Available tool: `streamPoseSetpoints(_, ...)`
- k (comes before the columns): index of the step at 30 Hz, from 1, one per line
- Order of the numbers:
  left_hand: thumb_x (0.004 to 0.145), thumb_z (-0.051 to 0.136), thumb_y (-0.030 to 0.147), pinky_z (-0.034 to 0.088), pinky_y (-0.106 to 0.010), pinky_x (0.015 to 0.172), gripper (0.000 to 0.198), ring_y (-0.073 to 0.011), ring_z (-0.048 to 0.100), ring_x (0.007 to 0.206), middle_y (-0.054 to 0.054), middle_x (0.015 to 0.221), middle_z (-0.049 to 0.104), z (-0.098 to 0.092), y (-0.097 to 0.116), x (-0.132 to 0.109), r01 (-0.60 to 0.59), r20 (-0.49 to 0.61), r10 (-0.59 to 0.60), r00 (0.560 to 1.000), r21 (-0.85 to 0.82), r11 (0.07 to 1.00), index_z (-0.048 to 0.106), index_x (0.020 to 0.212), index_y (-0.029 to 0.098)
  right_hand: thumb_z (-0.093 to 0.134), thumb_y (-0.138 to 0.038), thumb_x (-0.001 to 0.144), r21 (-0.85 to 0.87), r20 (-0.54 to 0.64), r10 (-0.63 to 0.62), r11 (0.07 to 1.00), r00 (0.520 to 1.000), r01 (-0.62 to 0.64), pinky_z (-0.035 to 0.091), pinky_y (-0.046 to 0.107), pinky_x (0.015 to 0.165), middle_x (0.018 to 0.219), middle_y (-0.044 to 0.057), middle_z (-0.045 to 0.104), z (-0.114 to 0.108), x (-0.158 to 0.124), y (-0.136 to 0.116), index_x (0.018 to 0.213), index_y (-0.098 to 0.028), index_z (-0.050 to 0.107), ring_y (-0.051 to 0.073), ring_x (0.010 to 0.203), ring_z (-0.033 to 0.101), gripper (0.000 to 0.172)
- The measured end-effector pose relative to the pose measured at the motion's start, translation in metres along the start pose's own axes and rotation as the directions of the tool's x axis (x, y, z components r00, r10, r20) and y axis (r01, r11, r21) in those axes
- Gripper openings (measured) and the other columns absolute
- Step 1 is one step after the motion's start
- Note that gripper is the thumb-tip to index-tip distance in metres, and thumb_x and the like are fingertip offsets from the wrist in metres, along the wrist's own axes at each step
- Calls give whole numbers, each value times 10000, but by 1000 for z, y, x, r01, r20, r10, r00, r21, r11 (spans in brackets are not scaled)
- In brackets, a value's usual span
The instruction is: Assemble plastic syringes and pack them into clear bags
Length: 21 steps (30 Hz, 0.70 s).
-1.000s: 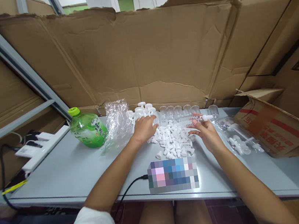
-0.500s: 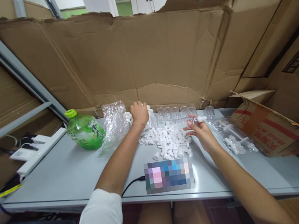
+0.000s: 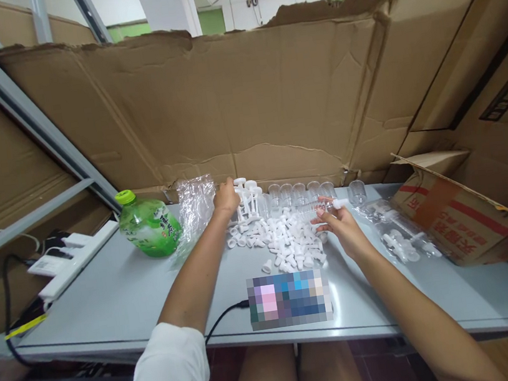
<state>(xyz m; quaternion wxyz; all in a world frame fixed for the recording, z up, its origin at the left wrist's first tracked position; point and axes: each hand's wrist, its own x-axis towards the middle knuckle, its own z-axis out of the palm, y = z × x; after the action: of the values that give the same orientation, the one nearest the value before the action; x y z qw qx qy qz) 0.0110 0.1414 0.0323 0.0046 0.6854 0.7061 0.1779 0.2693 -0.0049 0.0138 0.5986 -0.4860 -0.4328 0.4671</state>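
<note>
Several white plunger-like pieces (image 3: 249,198) with round flat ends stand grouped at the back of the table. My left hand (image 3: 227,199) is at their left side with its fingers curled; what is in them, if anything, is hidden. In my right hand (image 3: 343,226) is a clear ribbed plastic tube (image 3: 312,209), lying sideways with a white tip at its right end. Below and between the hands spreads a heap of small white caps (image 3: 289,239). Behind the tube, several clear ribbed tubes (image 3: 300,193) stand in a row.
A green drink bottle (image 3: 149,227) and a crinkled clear bag (image 3: 195,208) are on the left, near a power strip (image 3: 79,259). A phone-like blurred device (image 3: 289,299) with a cable lies in front. Bagged white parts (image 3: 401,245) and an open carton (image 3: 456,219) are at right.
My left hand has moved left from over the white plunger-like pieces, so more of them show. My right hand still holds the clear tube in nearly the same place.
</note>
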Motion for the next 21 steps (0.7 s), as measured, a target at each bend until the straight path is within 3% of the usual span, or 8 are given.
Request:
streamPoseSetpoints(8,846,424,193,454,-287,856,184,-178,583,938,-86,1085,522,-20,-1,-25,-140,-189,110,976,-153,978,536,991,182,712,-405,661,-8,6,-29,1000,1000,29,524,243,562,952,17,535,0,-2,-2,1101,-215,511,141,703,636,520)
streamPoseSetpoints(11,860,425,203,466,-281,853,177,-161,582,924,-73,1091,510,-30,-1,-46,-295,-352,192,916,-268,917,535,998,195,702,-410,675,4,18,-50,999,999,50,525,254,565,927,13,540,0,-2,-1,1102,-217,505,151,707,639,508)
streamPoseSetpoints(13,860,429,195,468,-280,870,160,-171,553,1021,-80,1132,502,-35,-1,-61,-405,-462,215,861,-365,838,527,986,194,702,-409,677,13,25,-55,998,998,55,522,257,566,925,13,545,0,-1,0,1101,-219,508,153,706,640,504)
streamPoseSetpoints(15,864,428,211,481,-285,866,138,-184,514,1113,-85,1195,494,-38,-1,-77,-459,-495,196,847,-494,738,489,988,197,705,-404,676,16,29,-54,998,998,54,519,258,567,935,15,550,0,-2,1,1102,-220,512,150,702,639,502)
streamPoseSetpoints(19,846,486,285,534,-293,739,158,-168,621,940,-86,1227,507,-36,-4,-105,-382,-340,175,924,-819,429,396,952,212,701,-397,687,44,31,-30,999,999,29,513,247,573,981,17,548,0,-3,0,1092,-226,520,135,694,637,476)
streamPoseSetpoints(21,817,542,296,537,-313,763,198,-154,640,881,-80,1190,517,-34,-7,-118,-330,-280,197,939,-893,306,387,905,208,697,-392,695,69,47,-9,998,999,5,512,244,577,995,18,541,0,-4,-1,1082,-226,527,132,698,638,455)
